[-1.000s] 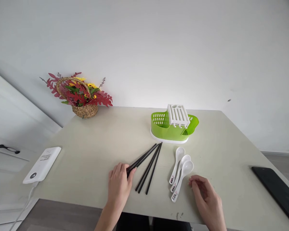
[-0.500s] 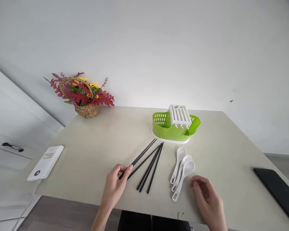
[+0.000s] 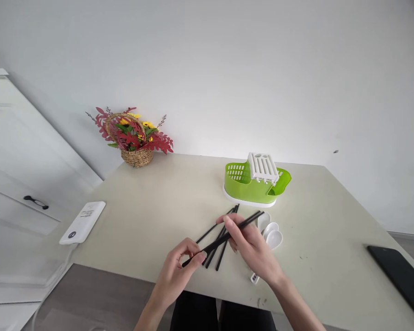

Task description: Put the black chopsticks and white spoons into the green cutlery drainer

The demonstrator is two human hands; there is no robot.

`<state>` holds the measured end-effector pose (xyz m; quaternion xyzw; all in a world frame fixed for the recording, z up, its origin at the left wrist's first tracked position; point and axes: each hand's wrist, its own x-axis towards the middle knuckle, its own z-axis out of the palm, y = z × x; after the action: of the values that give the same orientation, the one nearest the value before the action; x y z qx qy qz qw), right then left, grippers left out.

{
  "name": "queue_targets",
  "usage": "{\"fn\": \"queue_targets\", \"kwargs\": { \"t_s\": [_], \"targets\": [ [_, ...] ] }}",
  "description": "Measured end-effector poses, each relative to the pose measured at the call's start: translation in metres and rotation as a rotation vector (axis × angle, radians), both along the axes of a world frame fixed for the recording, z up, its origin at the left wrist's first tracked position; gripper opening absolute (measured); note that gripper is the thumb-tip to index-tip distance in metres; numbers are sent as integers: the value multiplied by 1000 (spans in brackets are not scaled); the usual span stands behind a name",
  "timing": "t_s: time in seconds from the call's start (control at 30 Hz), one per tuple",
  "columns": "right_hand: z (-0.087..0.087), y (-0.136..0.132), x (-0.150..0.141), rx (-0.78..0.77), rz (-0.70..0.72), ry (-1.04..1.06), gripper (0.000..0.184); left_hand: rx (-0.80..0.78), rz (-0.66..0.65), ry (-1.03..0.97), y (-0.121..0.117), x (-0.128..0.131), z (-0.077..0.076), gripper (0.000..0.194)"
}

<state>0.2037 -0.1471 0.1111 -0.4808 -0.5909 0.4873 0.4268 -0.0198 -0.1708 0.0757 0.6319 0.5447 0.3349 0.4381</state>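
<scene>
My left hand (image 3: 179, 271) pinches the near end of a black chopstick (image 3: 248, 219) and holds it lifted above the table, its tip pointing toward the white spoons (image 3: 272, 231). My right hand (image 3: 251, 248) has its fingers closed round the middle of that same chopstick. Below it, other black chopsticks (image 3: 210, 230) lie fanned on the table. Three white spoons lie just right of them, partly hidden by my right hand. A green cutlery drainer (image 3: 253, 189) with a white slotted insert (image 3: 263, 167) stands behind them.
A wicker basket of red and yellow flowers (image 3: 134, 140) stands at the back left by the wall. A white power bank (image 3: 83, 222) with a cable lies near the left edge. A black flat device (image 3: 400, 276) lies at the right edge. A white cabinet (image 3: 24, 184) is left of the table.
My left hand has lifted one chopstick off the table and swung it right. My right hand has come over from beside the spoons and taken hold of its middle.
</scene>
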Motion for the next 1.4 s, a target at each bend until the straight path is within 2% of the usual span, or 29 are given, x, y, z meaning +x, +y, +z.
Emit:
{"fn": "queue_targets", "kwargs": {
  "t_s": [0.13,0.23,0.4,0.5,0.63,0.77,0.9,1.0,1.17,1.27,1.4],
  "targets": [
    [24,27,-30,208,170,-96,52,126,29,-4,15,-16,-8,28],
    [32,45,-51,366,320,-187,52,126,23,-18,30,-31,-11,24],
    [24,68,-73,411,520,-277,51,118,-97,9,48,-52,-21,25],
    [18,74,-78,436,569,-287,52,124,-117,-8,52,-59,-32,23],
    [14,75,-79,390,571,-259,51,133,-116,-54,54,-61,-44,23],
    [13,73,-76,324,557,-233,48,117,-122,-71,54,-59,-46,22],
    [19,71,-72,364,515,-262,40,122,-102,-47,53,-58,-44,21],
    [26,65,-66,382,399,-212,27,119,-82,-43,52,-59,-44,21],
    [31,54,-59,482,195,-122,22,119,-78,-46,50,-59,-44,21],
    [32,49,-56,545,155,-158,23,118,-71,-35,48,-59,-44,21],
    [37,43,-54,581,176,-208,23,96,-64,-18,44,-61,-45,23]
  ]
}}
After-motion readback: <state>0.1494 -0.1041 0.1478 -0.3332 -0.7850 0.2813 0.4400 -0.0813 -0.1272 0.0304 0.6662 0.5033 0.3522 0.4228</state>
